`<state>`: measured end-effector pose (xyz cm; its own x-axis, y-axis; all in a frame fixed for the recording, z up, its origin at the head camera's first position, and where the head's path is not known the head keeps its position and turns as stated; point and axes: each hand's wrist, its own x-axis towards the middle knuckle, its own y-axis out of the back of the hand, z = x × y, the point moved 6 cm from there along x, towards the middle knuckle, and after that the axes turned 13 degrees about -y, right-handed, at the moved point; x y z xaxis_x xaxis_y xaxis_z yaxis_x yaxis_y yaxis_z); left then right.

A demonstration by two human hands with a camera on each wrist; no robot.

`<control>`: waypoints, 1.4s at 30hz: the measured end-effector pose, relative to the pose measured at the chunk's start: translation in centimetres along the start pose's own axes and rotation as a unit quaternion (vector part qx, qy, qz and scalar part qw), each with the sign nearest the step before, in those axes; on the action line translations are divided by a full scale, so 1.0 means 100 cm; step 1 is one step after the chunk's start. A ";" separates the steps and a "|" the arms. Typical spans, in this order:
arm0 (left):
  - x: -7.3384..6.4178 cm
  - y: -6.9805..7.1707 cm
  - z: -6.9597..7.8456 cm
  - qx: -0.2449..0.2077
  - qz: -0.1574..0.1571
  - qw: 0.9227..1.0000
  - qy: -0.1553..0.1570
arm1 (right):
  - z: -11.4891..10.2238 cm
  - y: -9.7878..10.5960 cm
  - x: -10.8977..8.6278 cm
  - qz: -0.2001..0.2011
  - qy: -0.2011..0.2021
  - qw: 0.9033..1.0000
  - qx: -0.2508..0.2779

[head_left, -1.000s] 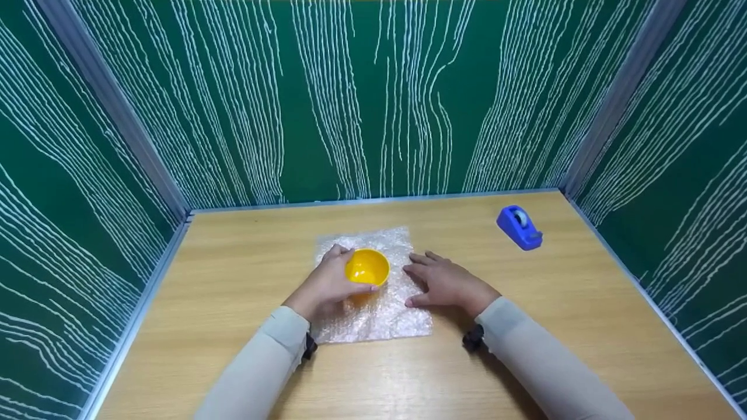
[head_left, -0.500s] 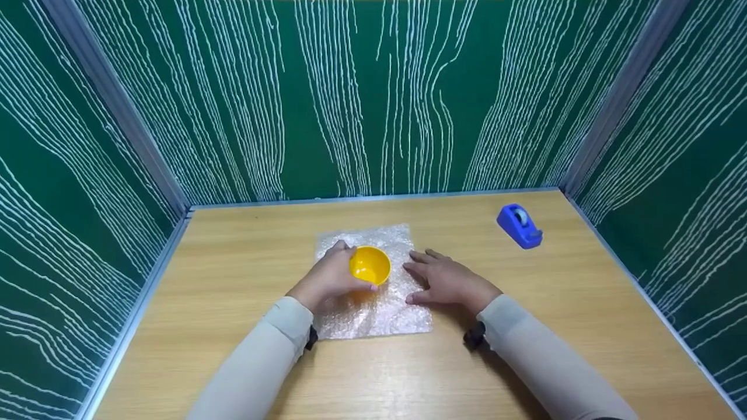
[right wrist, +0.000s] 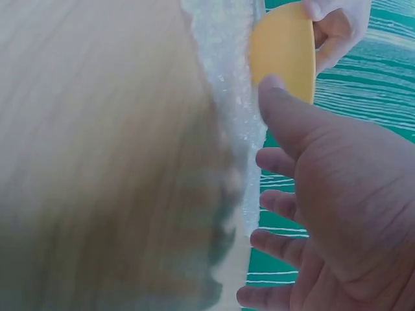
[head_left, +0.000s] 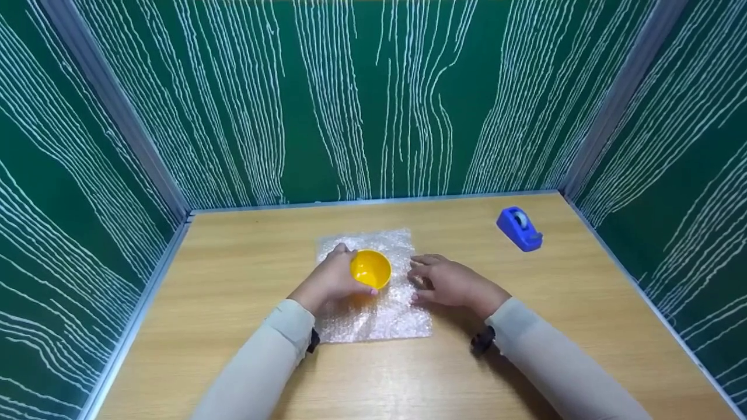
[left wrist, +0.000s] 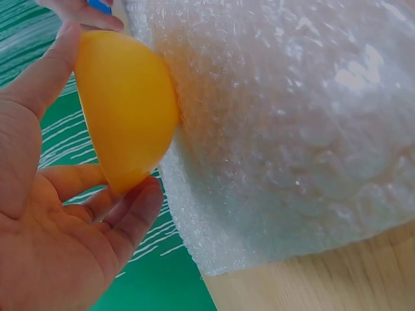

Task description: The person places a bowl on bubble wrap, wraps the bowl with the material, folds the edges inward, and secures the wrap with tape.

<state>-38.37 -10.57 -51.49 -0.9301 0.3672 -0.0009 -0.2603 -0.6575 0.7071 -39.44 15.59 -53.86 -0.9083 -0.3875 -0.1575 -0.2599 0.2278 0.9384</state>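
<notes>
A yellow bowl [head_left: 371, 270] stands upright on a sheet of bubble wrap [head_left: 373, 321] near the middle of the table. My left hand [head_left: 335, 277] grips it from the left, thumb on the near side and fingers round the far side. In the left wrist view the bowl [left wrist: 130, 110] sits between thumb and fingertips, its base against the wrap [left wrist: 292, 129]. My right hand [head_left: 458, 283] is at the wrap's right edge, fingers spread and loosely bent, holding nothing. The right wrist view shows its fingers [right wrist: 279, 246] apart from one another, just over the edge.
A blue tape dispenser [head_left: 519, 228] with a roll in it stands at the back right of the wooden table [head_left: 233, 251]. Green panels [head_left: 373, 105] with white wavy lines enclose the table at the back and both sides.
My right hand has drawn back slightly to the right, and its fingers have bent a little. The left hand and the bowl have shifted very slightly to the right.
</notes>
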 end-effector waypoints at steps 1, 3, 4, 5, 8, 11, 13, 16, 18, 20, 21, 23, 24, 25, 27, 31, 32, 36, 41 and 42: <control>0.000 0.000 0.000 0.002 0.000 1.000 -0.001 | -0.002 0.002 -0.002 0.004 0.004 1.000 -0.004; 0.001 0.000 0.001 0.005 0.002 1.000 -0.005 | -0.005 0.004 -0.005 0.010 0.012 1.000 -0.014; 0.001 0.000 0.001 0.006 0.002 1.000 -0.006 | -0.007 0.006 -0.007 0.011 0.018 1.000 -0.015; 0.001 0.001 0.002 0.007 0.003 1.000 -0.006 | -0.008 0.007 -0.009 0.010 0.020 1.000 -0.016; 0.002 0.000 0.001 0.005 0.003 1.000 -0.005 | -0.014 0.008 -0.015 0.003 0.043 0.999 -0.017; 0.002 0.000 0.001 0.010 0.004 1.000 -0.009 | -0.020 0.007 -0.020 -0.006 0.079 0.997 -0.019; 0.003 0.001 0.001 0.017 0.005 1.000 -0.013 | -0.023 0.006 -0.022 -0.010 0.101 0.995 -0.024; 0.002 0.001 -0.001 0.018 0.007 1.000 -0.006 | -0.024 0.003 -0.023 -0.020 0.115 0.993 -0.027; 0.001 0.001 -0.002 0.015 0.007 1.000 0.000 | -0.024 0.000 -0.023 -0.027 0.116 0.993 -0.026; 0.001 0.001 -0.002 0.012 0.008 1.000 0.001 | -0.023 -0.001 -0.023 -0.035 0.111 0.993 -0.021; 0.001 0.000 -0.002 0.012 0.008 1.000 0.000 | -0.023 -0.002 -0.023 -0.038 0.107 0.993 -0.018; 0.001 0.000 -0.001 0.011 0.008 1.000 0.000 | -0.023 -0.003 -0.023 -0.043 0.102 0.994 -0.014; 0.002 0.000 -0.002 0.010 0.008 1.000 0.001 | -0.024 -0.004 -0.023 -0.045 0.100 0.994 -0.011; 0.001 0.000 -0.002 0.009 0.008 1.000 0.003 | -0.024 -0.004 -0.024 -0.047 0.099 0.994 -0.011; 0.001 -0.001 -0.002 0.006 0.008 1.000 0.007 | -0.024 -0.005 -0.024 -0.053 0.101 0.993 -0.012; 0.001 -0.001 -0.004 -0.001 0.011 1.000 0.012 | -0.026 -0.008 -0.025 -0.076 0.105 0.991 -0.015; 0.001 -0.001 -0.004 -0.002 0.012 1.000 0.012 | -0.026 -0.008 -0.025 -0.085 0.102 0.991 -0.015; 0.000 -0.001 -0.006 -0.009 0.015 1.000 0.016 | -0.026 -0.008 -0.027 -0.112 0.089 0.990 -0.017; 0.000 -0.002 -0.003 -0.007 0.014 1.000 0.000 | -0.024 -0.008 -0.028 -0.130 0.073 0.989 -0.010; 0.000 -0.002 -0.002 -0.006 0.014 1.000 -0.003 | -0.024 -0.008 -0.029 -0.132 0.070 0.989 -0.009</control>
<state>-38.38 -10.61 -51.77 -0.9357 0.3521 0.0229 -0.2371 -0.6755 0.6982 -35.80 14.36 -53.44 -0.7542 -0.5522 -0.3553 -0.4756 0.0864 0.8754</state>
